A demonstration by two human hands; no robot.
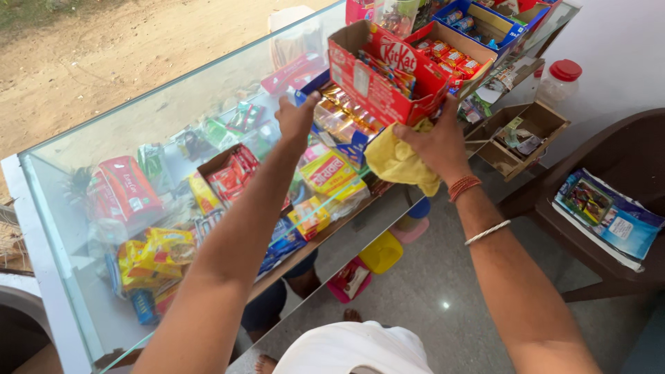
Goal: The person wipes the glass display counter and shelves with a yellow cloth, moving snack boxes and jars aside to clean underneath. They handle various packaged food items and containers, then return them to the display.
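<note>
My left hand [296, 119] reaches over the glass counter top [173, 104] and grips the lower left corner of a red cardboard display box [377, 86] of chocolate bars, which is tilted and raised off the glass. My right hand [435, 142] is under the box's right end and is closed on a crumpled yellow cloth [398, 163] that hangs below the box. A blue box of gold-wrapped sweets [343, 125] sits just beneath the red box.
Snack packets and small cartons [138, 201] fill the shelf under the glass. More open sweet boxes [478, 28] stand at the counter's far end, with a red-lidded jar [557, 79] and a wooden drawer tray [519, 135]. A brown plastic chair [623, 208] holds a blue packet.
</note>
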